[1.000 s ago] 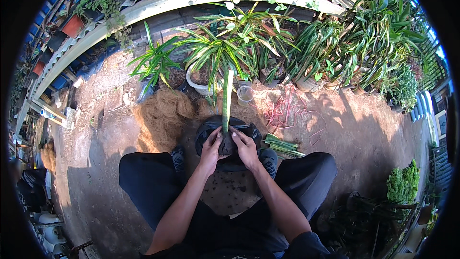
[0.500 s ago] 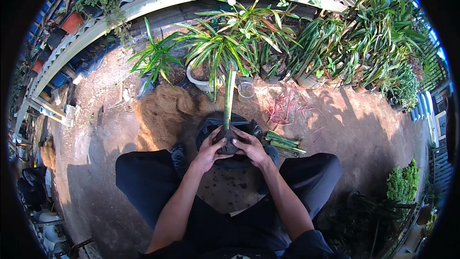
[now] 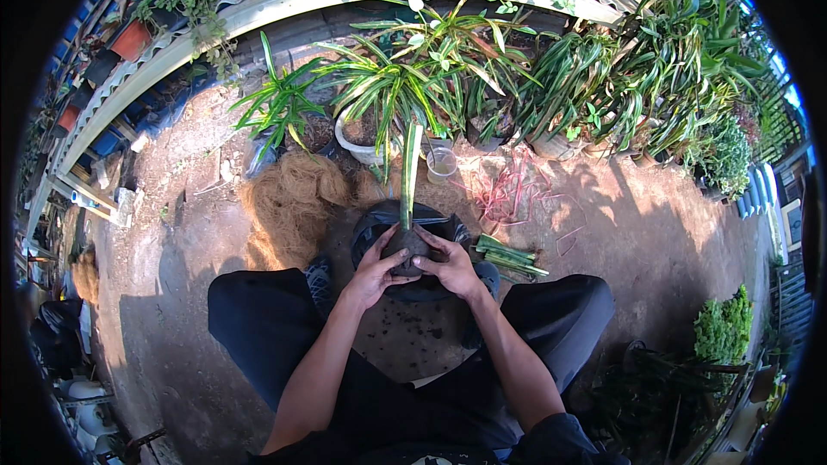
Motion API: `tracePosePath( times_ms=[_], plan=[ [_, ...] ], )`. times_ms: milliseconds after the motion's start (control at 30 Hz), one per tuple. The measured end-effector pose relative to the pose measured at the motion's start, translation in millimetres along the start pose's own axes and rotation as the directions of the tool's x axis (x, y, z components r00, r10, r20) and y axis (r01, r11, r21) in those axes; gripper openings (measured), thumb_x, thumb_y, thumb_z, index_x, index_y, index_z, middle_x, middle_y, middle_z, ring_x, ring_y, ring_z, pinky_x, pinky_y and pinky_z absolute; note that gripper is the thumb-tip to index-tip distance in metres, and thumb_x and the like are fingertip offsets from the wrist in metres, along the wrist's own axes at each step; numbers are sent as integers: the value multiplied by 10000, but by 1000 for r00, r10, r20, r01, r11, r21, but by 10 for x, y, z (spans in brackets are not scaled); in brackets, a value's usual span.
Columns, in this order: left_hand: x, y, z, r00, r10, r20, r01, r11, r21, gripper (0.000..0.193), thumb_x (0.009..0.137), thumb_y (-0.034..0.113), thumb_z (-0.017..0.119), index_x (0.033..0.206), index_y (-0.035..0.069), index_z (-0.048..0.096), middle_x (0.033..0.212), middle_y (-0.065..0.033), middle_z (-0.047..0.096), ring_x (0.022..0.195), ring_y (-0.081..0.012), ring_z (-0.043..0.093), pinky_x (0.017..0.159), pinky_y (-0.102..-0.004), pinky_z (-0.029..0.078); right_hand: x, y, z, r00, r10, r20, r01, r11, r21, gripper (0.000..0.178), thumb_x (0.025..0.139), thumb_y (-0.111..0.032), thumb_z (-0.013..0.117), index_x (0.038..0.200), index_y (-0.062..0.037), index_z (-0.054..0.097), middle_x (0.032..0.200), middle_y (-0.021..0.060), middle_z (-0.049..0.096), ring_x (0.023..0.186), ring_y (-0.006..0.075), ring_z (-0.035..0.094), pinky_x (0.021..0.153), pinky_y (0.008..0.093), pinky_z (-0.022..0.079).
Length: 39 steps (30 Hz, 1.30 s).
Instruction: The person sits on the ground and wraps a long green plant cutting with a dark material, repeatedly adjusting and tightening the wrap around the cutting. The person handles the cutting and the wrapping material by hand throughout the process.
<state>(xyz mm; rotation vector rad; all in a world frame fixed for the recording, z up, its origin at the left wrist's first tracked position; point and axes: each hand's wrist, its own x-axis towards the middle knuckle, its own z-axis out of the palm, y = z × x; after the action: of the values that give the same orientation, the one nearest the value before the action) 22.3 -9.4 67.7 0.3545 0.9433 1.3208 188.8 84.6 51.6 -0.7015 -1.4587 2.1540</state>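
Observation:
Between my legs, my left hand (image 3: 379,268) and my right hand (image 3: 450,263) are wrapped round a dark ball of soil (image 3: 403,260) from both sides. Out of the ball's top rises a long, upright green leaf cutting (image 3: 410,174) with pale edges. Soil smudges my fingers. Just beneath and behind the ball is a black plastic bag (image 3: 372,226), its mouth spread wide; its contents are mostly hidden by my hands. Several cut green leaves (image 3: 510,257) lie on the ground to the right of the bag.
Brown coconut fibre (image 3: 295,198) is heaped at the left. Beyond the bag stands a clear plastic cup (image 3: 442,164), with tangled pink string (image 3: 517,194) right of it. Potted plants (image 3: 388,86) line the far side beneath a pale beam (image 3: 284,13). Soil crumbs (image 3: 405,336) dot the ground near me.
My hands have shifted very slightly around the soil ball, and the leaf's upper end leans a touch further left. Everything else stays in place.

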Motion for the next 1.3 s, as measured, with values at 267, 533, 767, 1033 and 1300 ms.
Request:
tracePosePath(
  times_ms=[267, 533, 767, 1033, 1300],
  plan=[
    [38, -16, -5, 1000, -27, 10, 28, 996, -87, 648, 922, 52, 608, 1490, 159, 314, 1399, -61, 463, 1161, -246, 590, 899, -482, 565, 23, -9, -5, 998, -54, 16, 55, 994, -98, 696, 847, 11, 707, 1458, -6, 375, 1370, 58, 517, 1182, 125, 517, 1040, 288, 416],
    [95, -25, -114, 992, -19, 123, 29, 996, -86, 661, 946, 75, 578, 1519, 176, 262, 1405, -62, 480, 1192, -253, 575, 936, -505, 542, 81, -17, -136, 1000, -1, 14, 1, 1000, 5, 788, 807, -8, 757, 1471, 10, 333, 1393, 76, 493, 1210, 132, 497, 1052, 299, 407],
    [135, -90, -99, 998, 11, 63, -9, 999, -42, 637, 961, 114, 573, 1517, 183, 272, 1391, -40, 498, 1143, -215, 602, 910, -458, 568, 108, 16, -100, 997, -79, -11, 77, 992, -95, 876, 745, 18, 800, 1473, 26, 312, 1417, 93, 465, 1221, 148, 492, 1069, 312, 391],
    [138, -103, -46, 993, 112, -28, -109, 989, 104, 535, 999, 185, 519, 1498, 167, 326, 1347, -25, 534, 1081, -187, 632, 861, -409, 590, 95, -50, -53, 986, -168, -22, 155, 946, -284, 931, 663, -25, 859, 1443, 32, 355, 1383, 95, 492, 1225, 157, 484, 1075, 309, 369],
    [111, -84, -101, 998, 57, 41, -56, 998, -13, 529, 993, 221, 542, 1487, 168, 358, 1369, -7, 513, 1072, -138, 626, 836, -363, 591, 84, -122, 33, 970, -232, -74, 182, 892, -414, 983, 620, -76, 885, 1439, 18, 350, 1333, 100, 526, 1215, 159, 497, 1066, 307, 377]
  ],
)
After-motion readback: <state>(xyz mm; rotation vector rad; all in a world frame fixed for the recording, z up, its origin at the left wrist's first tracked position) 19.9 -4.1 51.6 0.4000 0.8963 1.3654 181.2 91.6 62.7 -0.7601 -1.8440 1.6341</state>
